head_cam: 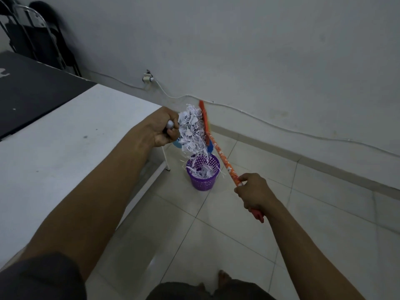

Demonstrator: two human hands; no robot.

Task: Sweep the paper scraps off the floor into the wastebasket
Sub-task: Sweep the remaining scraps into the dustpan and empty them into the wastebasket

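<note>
Head view, near to far. A bare foot stands on the pale tiled floor. The right hand is closed around the lower end of the broom handle, an orange patterned stick that rises leftward to the broom head. A purple mesh wastebasket stands on the floor beside the leg of a white table and already holds shredded paper. Directly above the wastebasket, the left hand grips the grey handle of a blue dustpan, which is tipped steeply. The paper scraps form a white mass between the dustpan and the broom head, which presses against them. Strips hang and fall from this mass into the wastebasket, and a few drape over its rim. Behind, a white cable runs along the wall. Dark folding chairs stand in the far left corner.
</note>
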